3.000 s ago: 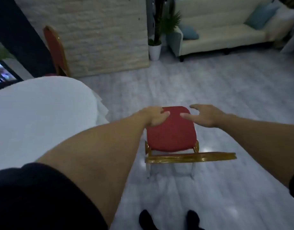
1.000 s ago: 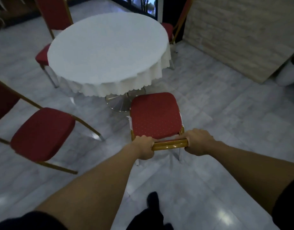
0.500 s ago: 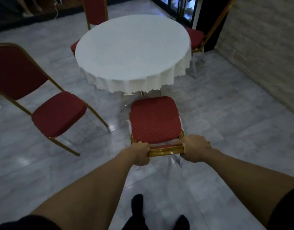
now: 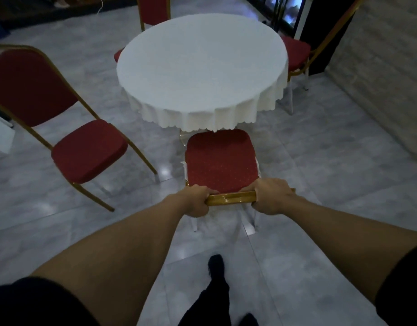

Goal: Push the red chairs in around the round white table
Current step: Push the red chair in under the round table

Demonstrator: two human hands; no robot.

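Note:
A round table point(image 4: 202, 67) under a white cloth stands ahead of me. Directly in front, a red chair point(image 4: 220, 158) with a gold frame faces the table, its seat's front edge just under the cloth's hem. My left hand point(image 4: 195, 201) and my right hand point(image 4: 271, 196) each grip the gold top rail of its backrest point(image 4: 231, 198). A second red chair point(image 4: 85, 151) stands off to the left, turned away from the table and well apart from it. Two more red chairs sit at the far side point(image 4: 153, 10) and the right side point(image 4: 297, 52).
Grey marble floor point(image 4: 344, 172) surrounds the table. A pale brick wall point(image 4: 391, 67) runs along the right. A white object point(image 4: 0, 135) sits at the left edge. My dark-clad legs and feet point(image 4: 217, 267) are below the chair.
I swung from facing the sofa toward the table and moved my hands from the seat to the backrest rail. The held chair has moved closer, its seat now reaching the cloth's hem.

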